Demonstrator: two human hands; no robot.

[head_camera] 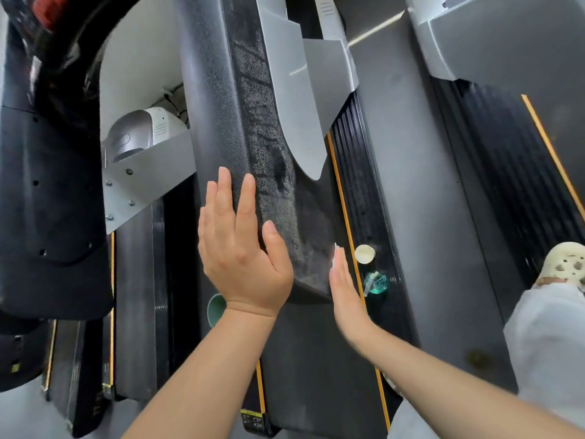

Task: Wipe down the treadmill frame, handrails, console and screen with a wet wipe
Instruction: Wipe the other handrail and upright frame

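Because your left hand [240, 248] lies flat with its fingers straight against the left face of the dark textured upright [253, 147], it looks to be bracing that part of the treadmill frame rather than holding anything, which would steady it while the other side gets wiped. Your right hand [345, 289] stands edge-on against the upright's right face, fingers extended and together, and a small white scrap showing just above its fingertips is probably the wet wipe [336, 252] pressed under the palm; most of it is hidden, so you cannot be sure how it is folded or whether any finger curls around it. The streaky marks higher on the upright suggest moisture, though the blur makes that uncertain. A paper cup [365, 253] and a green-tinted bottle [376, 282] sit on the ribbed side rail [357, 172] below, near your right hand. The console and screen are out of view, cut off above.
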